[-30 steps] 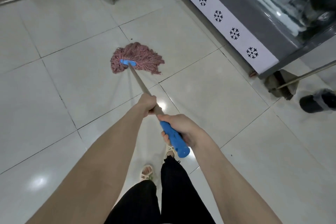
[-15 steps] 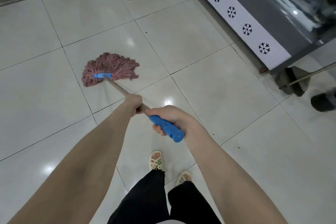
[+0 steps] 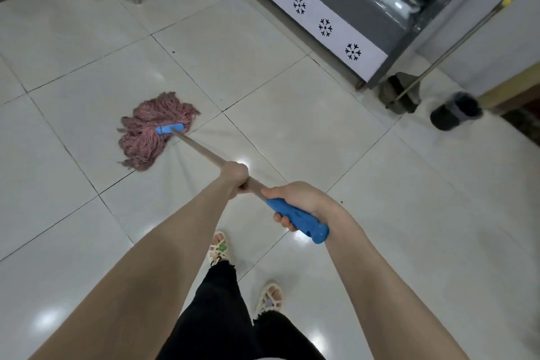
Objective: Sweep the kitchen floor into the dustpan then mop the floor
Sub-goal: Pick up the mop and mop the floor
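White floor tiles (image 3: 292,131) shine. My left hand (image 3: 235,176) wraps the mop (image 3: 155,133) stick to steer, and my right hand (image 3: 301,202) closes on the blue end to push. Its head lies far left on the floor.

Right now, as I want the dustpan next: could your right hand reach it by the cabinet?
Probably not from here. The right hand grips the mop handle, and the dustpan stands far off by the cabinet corner. Bare floor lies between, so walking over should work.
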Available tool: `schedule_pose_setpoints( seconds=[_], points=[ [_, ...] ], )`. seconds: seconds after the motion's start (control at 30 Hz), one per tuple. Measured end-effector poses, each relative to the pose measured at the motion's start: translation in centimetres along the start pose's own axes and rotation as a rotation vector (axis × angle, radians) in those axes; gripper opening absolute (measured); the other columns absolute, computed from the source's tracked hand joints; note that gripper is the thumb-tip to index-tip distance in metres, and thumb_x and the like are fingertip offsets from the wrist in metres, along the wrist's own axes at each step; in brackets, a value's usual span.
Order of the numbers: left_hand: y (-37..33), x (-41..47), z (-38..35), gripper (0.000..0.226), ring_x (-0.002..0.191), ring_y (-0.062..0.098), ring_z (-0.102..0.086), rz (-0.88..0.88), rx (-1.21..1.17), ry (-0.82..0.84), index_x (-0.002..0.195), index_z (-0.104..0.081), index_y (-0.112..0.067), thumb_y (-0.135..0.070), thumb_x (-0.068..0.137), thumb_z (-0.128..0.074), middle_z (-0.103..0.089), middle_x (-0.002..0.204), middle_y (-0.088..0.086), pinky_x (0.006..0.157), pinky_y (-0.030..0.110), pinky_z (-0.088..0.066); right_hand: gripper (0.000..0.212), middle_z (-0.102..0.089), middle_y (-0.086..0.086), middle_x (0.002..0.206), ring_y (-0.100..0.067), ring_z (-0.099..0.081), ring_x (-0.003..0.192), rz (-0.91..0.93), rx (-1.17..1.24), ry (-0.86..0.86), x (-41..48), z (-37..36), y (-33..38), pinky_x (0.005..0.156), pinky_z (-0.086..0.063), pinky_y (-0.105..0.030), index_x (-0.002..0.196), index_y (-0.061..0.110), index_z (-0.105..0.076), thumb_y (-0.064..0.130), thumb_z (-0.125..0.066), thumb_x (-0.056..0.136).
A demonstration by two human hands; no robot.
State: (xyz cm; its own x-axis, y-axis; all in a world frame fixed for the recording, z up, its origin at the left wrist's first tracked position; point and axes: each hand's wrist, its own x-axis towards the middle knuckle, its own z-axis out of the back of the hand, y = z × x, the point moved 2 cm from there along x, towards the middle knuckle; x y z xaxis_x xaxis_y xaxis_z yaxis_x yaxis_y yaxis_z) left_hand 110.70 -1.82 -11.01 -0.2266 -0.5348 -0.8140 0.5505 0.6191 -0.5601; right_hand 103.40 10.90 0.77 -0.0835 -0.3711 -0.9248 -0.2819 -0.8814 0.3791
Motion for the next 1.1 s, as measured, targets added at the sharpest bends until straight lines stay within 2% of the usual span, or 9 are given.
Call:
schedule_pose_setpoints(
  seconds=[0.13, 0.3, 0.4, 0.47, 0.57, 0.7, 0.83, 0.97, 1.1],
  points=[
    [1.2, -3.4, -6.7, 0.020, 0.092, 0.035, -0.060, -0.044, 0.056, 0.071, 0.079, -0.038, -0.004, 0.004, 0.094, -0.027, -0.056, 0.104, 0.022, 0.069, 0.036, -0.054, 0.029, -0.050, -0.006, 0.059, -0.008, -0.044, 0.030, 0.030, 0.048, -0.059, -3.3, 4.6, -4.9, 0.034, -0.037, -0.014, 0.098, 0.007, -0.051, 0.034, -0.061, 0.092],
    [2.7, -7.4, -14.3, 0.018, 0.066, 0.024, -0.059, -0.049, 0.134, 0.163, 0.086, -0.041, -0.002, 0.003, 0.096, -0.026, -0.053, 0.077, 0.011, 0.062, 0.030, -0.054, 0.029, -0.050, -0.008, 0.058, -0.009, -0.043, 0.030, 0.045, 0.141, -0.142, -7.4, 9.1, -10.5, 0.033, -0.037, -0.014, 0.102, 0.004, -0.050, 0.031, -0.059, 0.094],
    [2.7, -10.4, -18.3, 0.021, 0.066, 0.021, -0.056, -0.076, 0.184, 0.229, 0.082, -0.041, -0.004, 0.004, 0.096, -0.027, -0.050, 0.077, 0.010, 0.047, 0.023, -0.052, 0.026, -0.049, -0.010, 0.060, -0.009, -0.044, 0.028, 0.051, 0.231, -0.184, -10.1, 11.3, -12.8, 0.032, -0.037, -0.013, 0.101, 0.004, -0.048, 0.028, -0.056, 0.096],
    [2.7, -11.9, -20.4, 0.024, 0.065, 0.019, -0.053, -0.098, 0.178, 0.282, 0.077, -0.036, -0.006, 0.004, 0.096, -0.026, -0.048, 0.077, 0.011, 0.049, 0.024, -0.052, 0.023, -0.048, -0.010, 0.061, -0.010, -0.044, 0.027, 0.062, 0.286, -0.211, -11.5, 12.3, -13.7, 0.032, -0.037, -0.013, 0.099, 0.004, -0.046, 0.026, -0.053, 0.098],
    [2.8, -13.7, -22.9, 0.017, 0.065, 0.018, -0.052, -0.117, 0.172, 0.358, 0.085, -0.033, -0.007, 0.002, 0.097, -0.025, -0.047, 0.076, 0.011, 0.060, 0.030, -0.051, 0.019, -0.047, -0.011, 0.067, -0.010, -0.046, 0.027, 0.113, 0.361, -0.259, -13.2, 13.2, -14.9, 0.032, -0.039, -0.014, 0.101, 0.003, -0.046, 0.021, -0.052, 0.098],
    [3.1, -14.2, -23.9, 0.024, 0.063, 0.017, -0.050, -0.129, 0.108, 0.384, 0.078, -0.033, -0.011, -0.004, 0.101, -0.029, -0.046, 0.075, 0.010, 0.057, 0.028, -0.051, 0.016, -0.047, -0.013, 0.075, -0.012, -0.048, 0.026, 0.144, 0.425, -0.276, -13.7, 13.6, -15.3, 0.032, -0.040, -0.014, 0.105, 0.003, -0.044, 0.016, -0.051, 0.098],
    [3.3, -14.1, -23.4, 0.026, 0.050, 0.014, -0.052, -0.152, 0.044, 0.386, 0.077, -0.038, -0.010, -0.011, 0.102, -0.034, -0.051, 0.059, 0.006, 0.049, 0.023, -0.050, 0.013, -0.047, -0.010, 0.072, -0.013, -0.050, 0.032, 0.205, 0.428, -0.263, -13.8, 13.4, -15.0, 0.035, -0.043, -0.017, 0.088, 0.004, -0.048, 0.013, -0.054, 0.095],
    [3.3, -13.9, -22.5, 0.027, 0.055, 0.017, -0.054, -0.189, 0.025, 0.382, 0.079, -0.043, -0.010, -0.020, 0.103, -0.040, -0.051, 0.066, 0.007, 0.050, 0.026, -0.052, 0.015, -0.053, -0.012, 0.063, -0.016, -0.054, 0.033, 0.261, 0.360, -0.254, -14.6, 12.9, -14.5, 0.036, -0.047, -0.021, 0.090, 0.001, -0.051, 0.015, -0.057, 0.093],
    [2.9, -13.8, -21.5, 0.031, 0.065, 0.020, -0.062, -0.256, 0.146, 0.445, 0.091, -0.051, -0.008, -0.031, 0.104, -0.037, -0.063, 0.078, 0.011, 0.051, 0.027, -0.054, 0.022, -0.056, -0.012, 0.058, -0.018, -0.057, 0.040, 0.329, 0.335, -0.234, -15.1, 12.8, -14.1, 0.043, -0.052, -0.024, 0.087, 0.003, -0.056, 0.024, -0.060, 0.092]
  ],
)
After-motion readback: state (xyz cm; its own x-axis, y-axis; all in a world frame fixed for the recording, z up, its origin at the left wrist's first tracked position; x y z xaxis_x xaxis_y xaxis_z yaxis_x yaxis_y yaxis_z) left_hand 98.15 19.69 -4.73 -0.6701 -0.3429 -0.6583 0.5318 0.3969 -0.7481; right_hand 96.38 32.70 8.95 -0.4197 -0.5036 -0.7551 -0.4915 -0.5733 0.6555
